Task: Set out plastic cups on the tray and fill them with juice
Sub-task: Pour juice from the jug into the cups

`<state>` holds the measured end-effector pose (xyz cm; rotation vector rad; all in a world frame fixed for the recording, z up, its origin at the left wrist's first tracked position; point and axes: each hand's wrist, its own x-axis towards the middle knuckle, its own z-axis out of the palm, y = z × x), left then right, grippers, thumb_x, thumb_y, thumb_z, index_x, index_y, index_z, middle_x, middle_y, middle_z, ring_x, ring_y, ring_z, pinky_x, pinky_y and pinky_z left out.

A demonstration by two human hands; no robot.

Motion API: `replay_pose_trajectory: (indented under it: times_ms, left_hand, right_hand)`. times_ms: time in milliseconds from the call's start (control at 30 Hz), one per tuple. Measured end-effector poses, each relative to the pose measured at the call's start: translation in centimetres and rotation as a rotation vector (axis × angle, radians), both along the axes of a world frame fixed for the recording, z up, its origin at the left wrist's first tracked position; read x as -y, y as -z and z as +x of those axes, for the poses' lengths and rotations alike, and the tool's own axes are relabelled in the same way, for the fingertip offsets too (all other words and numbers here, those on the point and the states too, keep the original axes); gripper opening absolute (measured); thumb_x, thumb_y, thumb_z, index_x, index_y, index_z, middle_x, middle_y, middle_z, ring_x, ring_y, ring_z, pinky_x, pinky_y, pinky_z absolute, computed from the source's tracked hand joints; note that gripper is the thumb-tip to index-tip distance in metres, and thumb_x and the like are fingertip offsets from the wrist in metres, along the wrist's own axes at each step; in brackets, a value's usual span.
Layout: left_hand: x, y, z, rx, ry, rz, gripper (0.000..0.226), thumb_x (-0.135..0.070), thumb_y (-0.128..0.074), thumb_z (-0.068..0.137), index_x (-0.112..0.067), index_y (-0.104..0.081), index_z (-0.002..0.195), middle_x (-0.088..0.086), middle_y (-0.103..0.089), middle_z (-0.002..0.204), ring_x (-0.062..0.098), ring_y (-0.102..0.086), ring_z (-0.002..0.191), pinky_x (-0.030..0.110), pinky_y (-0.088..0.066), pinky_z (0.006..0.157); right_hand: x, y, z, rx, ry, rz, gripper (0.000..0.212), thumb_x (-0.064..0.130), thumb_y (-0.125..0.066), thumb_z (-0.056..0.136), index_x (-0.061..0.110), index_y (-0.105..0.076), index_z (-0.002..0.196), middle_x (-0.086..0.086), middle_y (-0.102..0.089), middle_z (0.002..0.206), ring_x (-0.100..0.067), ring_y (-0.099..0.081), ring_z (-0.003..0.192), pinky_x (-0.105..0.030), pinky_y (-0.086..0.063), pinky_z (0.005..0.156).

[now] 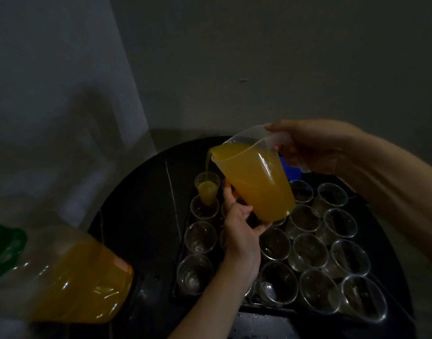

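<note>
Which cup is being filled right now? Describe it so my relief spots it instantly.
On the round black table sits a dark tray packed with clear plastic cups. Follow its left column to the far end, beneath the spout of the tilted jug. That cup alone holds orange juice; its neighbours are empty.

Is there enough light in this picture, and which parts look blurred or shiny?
Head view: dim overall, the round dark table nearly black; same view, lower left, the big clear plastic bottle of orange juice with a green cap is blurred; same view, centre, white glare streaks on the clear plastic jug of orange juice and on the clear plastic cups.
</note>
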<state>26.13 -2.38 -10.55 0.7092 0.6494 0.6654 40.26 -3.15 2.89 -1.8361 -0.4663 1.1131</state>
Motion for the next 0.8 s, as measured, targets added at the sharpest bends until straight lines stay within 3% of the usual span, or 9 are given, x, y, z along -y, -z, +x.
replay_pose_trajectory:
  times_ms: [167, 400, 533, 800]
  left_hand:
    - [-0.4, 0.2, -0.1, 0.0, -0.001, 0.019, 0.058, -0.009, -0.035, 0.095, -0.055, -0.045, 0.129, -0.009, -0.049, 0.14, 0.024, -0.05, 0.129, 0.062, -0.047, 0.101]
    - [-1.0, -0.4, -0.4, 0.021, -0.002, 0.078, 0.061, -0.009, -0.036, 0.093, -0.051, -0.047, 0.136, -0.007, -0.054, 0.139, 0.024, -0.054, 0.127, 0.062, -0.046, 0.102]
    - [-1.0, -1.3, -1.0, 0.024, 0.006, 0.113, 0.064, -0.008, -0.036, 0.094, -0.048, -0.042, 0.143, -0.009, -0.053, 0.138, 0.021, -0.055, 0.124, 0.063, -0.044, 0.105]
    - [-0.1, -2.4, -3.1, 0.016, 0.017, 0.139, 0.067, -0.007, -0.035, 0.095, -0.047, -0.038, 0.147, -0.01, -0.05, 0.142, 0.02, -0.054, 0.126, 0.061, -0.046, 0.104]
  right_hand:
    - [0.0, 0.2, -0.3, -0.006, 0.048, 0.058, 0.02, 0.03, -0.058, 0.098, 0.011, -0.061, 0.104, 0.0, -0.052, 0.055, -0.005, -0.041, 0.042, -0.015, -0.036, 0.039]
    - [0.2, 0.1, -0.6, 0.013, 0.1, 0.082, 0.019, 0.032, -0.061, 0.094, 0.014, -0.059, 0.098, 0.001, -0.051, 0.058, -0.006, -0.039, 0.045, -0.024, -0.031, 0.055]
    - [0.4, -0.4, -1.0, 0.031, 0.095, 0.087, 0.019, 0.032, -0.059, 0.094, 0.013, -0.057, 0.095, 0.003, -0.048, 0.05, -0.006, -0.039, 0.042, -0.021, -0.032, 0.048]
    - [1.4, -0.7, -2.4, 0.027, 0.068, 0.111, 0.019, 0.032, -0.057, 0.094, 0.014, -0.055, 0.091, -0.001, -0.045, 0.061, -0.008, -0.035, 0.046, -0.025, -0.027, 0.052]
